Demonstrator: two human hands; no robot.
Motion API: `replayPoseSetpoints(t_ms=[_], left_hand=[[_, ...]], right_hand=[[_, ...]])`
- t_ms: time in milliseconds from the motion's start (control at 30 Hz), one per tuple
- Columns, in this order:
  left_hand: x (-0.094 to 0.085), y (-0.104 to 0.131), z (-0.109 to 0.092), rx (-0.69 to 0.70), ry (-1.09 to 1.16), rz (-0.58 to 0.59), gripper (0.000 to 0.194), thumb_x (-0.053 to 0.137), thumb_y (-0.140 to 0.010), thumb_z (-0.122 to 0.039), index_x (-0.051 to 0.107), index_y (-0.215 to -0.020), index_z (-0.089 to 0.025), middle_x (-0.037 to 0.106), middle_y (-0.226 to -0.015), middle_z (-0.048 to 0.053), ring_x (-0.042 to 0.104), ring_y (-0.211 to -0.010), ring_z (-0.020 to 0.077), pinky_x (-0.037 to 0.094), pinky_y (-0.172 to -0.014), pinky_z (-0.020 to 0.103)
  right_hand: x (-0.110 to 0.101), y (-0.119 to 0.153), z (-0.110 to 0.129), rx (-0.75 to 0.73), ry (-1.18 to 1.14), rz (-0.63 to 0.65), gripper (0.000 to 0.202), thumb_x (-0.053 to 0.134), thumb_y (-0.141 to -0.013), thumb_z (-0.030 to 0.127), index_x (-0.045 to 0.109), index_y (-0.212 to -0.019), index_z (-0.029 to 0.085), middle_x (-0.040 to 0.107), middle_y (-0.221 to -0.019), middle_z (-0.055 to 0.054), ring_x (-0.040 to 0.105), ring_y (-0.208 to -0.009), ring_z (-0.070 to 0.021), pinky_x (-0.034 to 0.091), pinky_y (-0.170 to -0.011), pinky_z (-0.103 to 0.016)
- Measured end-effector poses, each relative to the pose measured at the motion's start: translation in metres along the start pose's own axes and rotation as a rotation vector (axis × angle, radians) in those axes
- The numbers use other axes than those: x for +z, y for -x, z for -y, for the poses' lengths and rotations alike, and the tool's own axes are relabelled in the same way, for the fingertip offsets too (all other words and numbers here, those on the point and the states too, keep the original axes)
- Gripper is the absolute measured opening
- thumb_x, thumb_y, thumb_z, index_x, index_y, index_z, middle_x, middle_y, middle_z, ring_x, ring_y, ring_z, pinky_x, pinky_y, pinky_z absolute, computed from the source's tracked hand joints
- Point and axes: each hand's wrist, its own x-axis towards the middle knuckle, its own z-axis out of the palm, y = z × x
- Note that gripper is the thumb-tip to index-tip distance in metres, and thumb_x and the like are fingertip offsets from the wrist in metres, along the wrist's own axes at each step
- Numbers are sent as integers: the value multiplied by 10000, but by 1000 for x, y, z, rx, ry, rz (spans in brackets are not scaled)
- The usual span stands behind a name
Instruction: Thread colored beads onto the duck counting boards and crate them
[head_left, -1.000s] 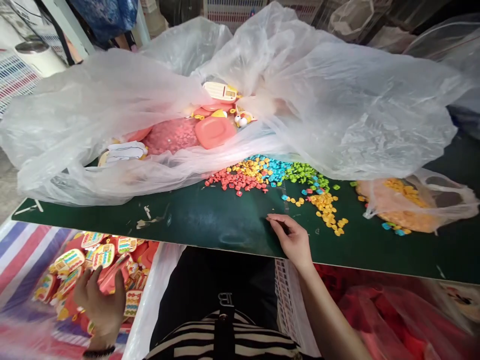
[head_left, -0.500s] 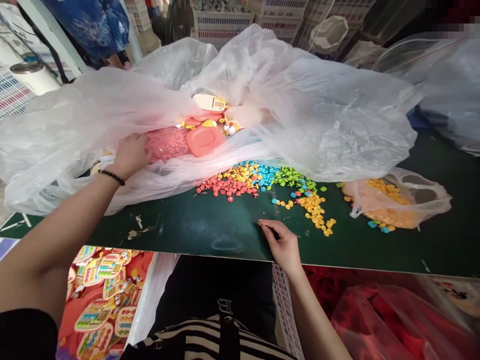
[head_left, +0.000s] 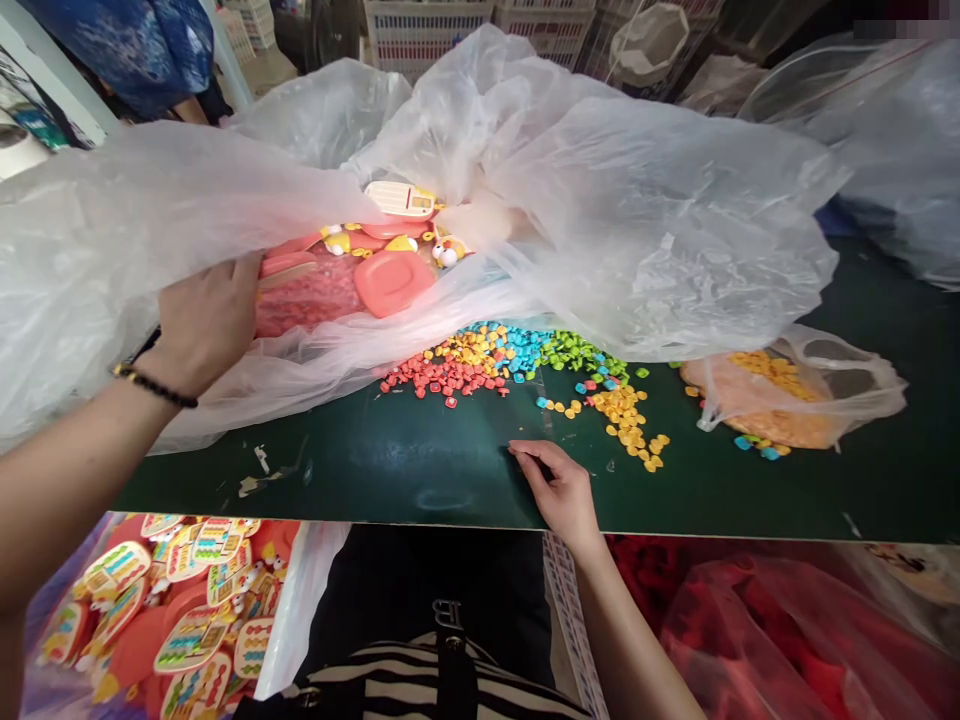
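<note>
My left hand (head_left: 214, 315) reaches over the edge of a clear plastic bag (head_left: 622, 230). Its fingers, partly hidden, close on a flat red plastic toy part (head_left: 289, 266) with a pale edge. Beside it in the bag lie a rounded red toy part (head_left: 395, 282), a cream panel with a slotted face (head_left: 400, 199) and a toy bird head with bulging eyes (head_left: 448, 252). My right hand (head_left: 564, 492) rests at the table's front edge, thumb and forefinger pinched together; whatever is between the tips is too small to make out.
Small red beads (head_left: 450, 376), blue beads (head_left: 525, 347), green beads (head_left: 577, 350) and yellow beads (head_left: 626, 418) lie in heaps on the green table (head_left: 420, 470). A bag of yellow beads (head_left: 780, 400) sits at the right. Below left, finished-looking toys (head_left: 191, 640) fill a container.
My left hand has moved left and a little nearer, and a red toy part now shows at its fingers. My right hand keeps its pinch almost in place. The view has shifted slightly.
</note>
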Motion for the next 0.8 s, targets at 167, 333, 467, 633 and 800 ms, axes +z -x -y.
replayPoseSetpoints(t_ms=[167, 333, 467, 633, 800], left_hand=[[4, 69, -58, -82, 123, -124, 686, 706, -757, -431, 396, -1337, -234, 666, -1121, 30, 650, -939, 204, 564, -778, 356], [50, 153, -88, -507, 747, 104, 835, 739, -725, -449, 290, -1397, -237, 697, -1079, 82, 701, -851, 209, 598, -678, 321], [81, 213, -91, -784, 844, 21, 864, 725, -748, -444, 216, -1428, -288, 634, -1226, 113, 664, -1039, 254, 590, -792, 364], [89, 264, -84, -692, 735, -1, 829, 599, -868, -396, 45, -1482, -349, 569, -1306, 107, 646, -1083, 213, 560, -874, 379], [62, 273, -57, -110, 279, 403, 492, 513, -918, -298, 392, -1395, -304, 678, -795, 3, 675, -682, 149, 573, -627, 266]], right_hand=[[0, -1, 0, 0, -6, 6, 196, 545, -904, 349, 710, -916, 244, 731, -904, -47, 682, -843, -199, 552, -796, -344], [1, 3, 1, 26, -27, -15, 193, 547, -901, 345, 708, -923, 241, 731, -892, -41, 685, -824, -188, 554, -780, -328], [-1, 5, 2, 48, -43, -6, 200, 553, -898, 359, 713, -931, 243, 735, -891, -35, 689, -821, -183, 555, -770, -316], [-2, -19, 13, -30, -10, 95, 227, 520, -917, 362, 717, -944, 251, 735, -917, -38, 690, -834, -192, 560, -760, -325], [29, -68, 30, -363, 209, 312, 263, 457, -941, 206, 715, -990, 228, 708, -1026, -70, 660, -933, -193, 530, -816, -324]])
